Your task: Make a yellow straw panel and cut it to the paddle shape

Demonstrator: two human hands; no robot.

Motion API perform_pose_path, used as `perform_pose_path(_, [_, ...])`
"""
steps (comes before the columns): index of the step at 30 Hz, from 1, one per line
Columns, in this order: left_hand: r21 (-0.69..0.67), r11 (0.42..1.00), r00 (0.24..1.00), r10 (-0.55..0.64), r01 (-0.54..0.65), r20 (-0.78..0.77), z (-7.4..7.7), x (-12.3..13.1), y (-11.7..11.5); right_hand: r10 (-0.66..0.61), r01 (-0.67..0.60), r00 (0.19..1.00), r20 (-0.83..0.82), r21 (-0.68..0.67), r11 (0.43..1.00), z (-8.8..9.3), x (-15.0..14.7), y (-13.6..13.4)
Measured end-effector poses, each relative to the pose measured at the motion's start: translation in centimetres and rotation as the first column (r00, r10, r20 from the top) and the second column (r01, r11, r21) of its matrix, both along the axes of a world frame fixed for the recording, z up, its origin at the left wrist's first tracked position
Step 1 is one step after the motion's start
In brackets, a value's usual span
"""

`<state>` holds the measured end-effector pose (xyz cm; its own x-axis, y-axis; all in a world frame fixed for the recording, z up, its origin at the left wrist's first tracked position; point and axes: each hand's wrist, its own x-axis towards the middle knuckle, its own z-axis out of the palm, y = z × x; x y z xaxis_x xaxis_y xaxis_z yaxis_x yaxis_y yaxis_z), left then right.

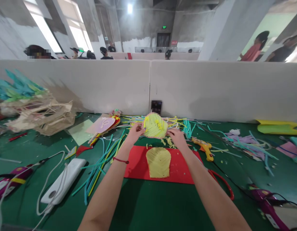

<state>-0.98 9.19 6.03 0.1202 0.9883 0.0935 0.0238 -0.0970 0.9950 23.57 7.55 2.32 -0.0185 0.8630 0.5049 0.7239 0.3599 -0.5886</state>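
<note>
A round yellow-green ribbed piece (pixel 155 126) is held up between both hands over the far part of the table. My left hand (pixel 135 132) pinches its left edge, and my right hand (pixel 175 134) grips its lower right edge. Below it, a pale yellow piece (pixel 159 162) with a rounded top and narrower base lies flat on a red sheet (pixel 136 163). Small yellow scraps (pixel 171 143) are scattered at the sheet's far edge.
Blue and yellow strips (pixel 100 166) lie left of the red sheet. A white power bank (pixel 64 181) with cables sits farther left. On the right are a yellow glue gun (pixel 206 150) and red-handled scissors (pixel 222 184). A grey partition (pixel 90 86) stands behind; several people are beyond it.
</note>
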Motion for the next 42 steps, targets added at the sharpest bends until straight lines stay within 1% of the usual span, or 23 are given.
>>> perform_pose_path(4, [-0.006,1.0,0.995,-0.018,0.017,-0.1,-1.5,0.1,-0.3,-0.111,0.109,0.993,-0.051,-0.029,0.994,-0.1,0.7,-0.4])
perform_pose_path(8, [-0.011,1.0,0.967,-0.023,0.021,-0.255,-2.7,0.5,-1.2,-0.234,0.227,0.967,-0.102,-0.068,0.971,0.3,1.8,-0.6])
perform_pose_path(11, [0.005,1.0,0.906,0.017,-0.017,-0.422,-3.4,0.8,-2.1,-0.303,0.294,0.945,-0.124,-0.083,0.952,0.9,2.7,-0.5])
perform_pose_path(13, [0.015,0.998,0.845,0.054,-0.055,-0.532,-3.8,0.9,-2.7,-0.329,0.32,0.935,-0.129,-0.091,0.943,1.2,3.1,-0.4])
perform_pose_path(15, [0.006,0.997,0.781,0.062,-0.074,-0.621,-4.3,0.9,-3.2,-0.346,0.335,0.929,-0.129,-0.101,0.937,1.3,3.4,-0.4])
perform_pose_path(17, [-0.015,0.998,0.726,0.036,-0.064,-0.687,-4.7,0.9,-3.5,-0.355,0.342,0.926,-0.128,-0.113,0.933,1.2,3.5,-0.4])
perform_pose_path(20, [-0.053,0.999,0.667,-0.035,-0.006,-0.744,-5.3,1.2,-3.3,-0.357,0.341,0.926,-0.126,-0.132,0.931,0.9,3.4,-0.6])
perform_pose_path(22, [-0.087,0.995,0.643,-0.097,0.047,-0.76,-5.5,1.4,-2.9,-0.355,0.337,0.926,-0.127,-0.144,0.93,0.8,3.4,-0.7])
perform_pose_path(25, [-0.133,0.985,0.626,-0.17,0.106,-0.761,-5.9,1.9,-2.0,-0.358,0.336,0.925,-0.132,-0.159,0.928,0.8,3.5,-0.9])
perform_pose_path(28, [-0.15,0.979,0.635,-0.203,0.137,-0.745,-6.2,2.9,-1.3,-0.357,0.333,0.924,-0.138,-0.172,0.927,1.0,3.7,-1.3])
perform_pose_path(30, [-0.149,0.976,0.655,-0.217,0.158,-0.724,-6.3,4.2,-1.0,-0.354,0.328,0.924,-0.141,-0.178,0.928,1.3,3.8,-1.7])
perform_pose_path(33, [-0.129,0.973,0.702,-0.229,0.193,-0.675,-6.4,6.7,-0.9,-0.346,0.318,0.927,-0.146,-0.184,0.93,1.6,3.9,-2.3])
perform_pose_path(36, [-0.07,0.977,0.775,-0.204,0.203,-0.599,-5.9,9.3,-1.5,-0.331,0.302,0.932,-0.15,-0.19,0.934,1.8,3.7,-2.8])
perform_pose_path(37, [-0.036,0.982,0.807,-0.174,0.187,-0.564,-5.6,10.0,-1.8,-0.324,0.294,0.934,-0.152,-0.192,0.936,1.8,3.5,-3.0])
perform_pose_path(39, [0.036,0.993,0.877,-0.084,0.115,-0.474,-4.9,11.0,-2.3,-0.3,0.269,0.941,-0.155,-0.194,0.943,1.6,2.8,-3.3])
perform_pose_path(42, [0.079,0.997,0.956,0.01,0.013,-0.293,-3.9,11.3,-2.7,-0.254,0.223,0.955,-0.156,-0.195,0.955,1.0,0.7,-3.8])
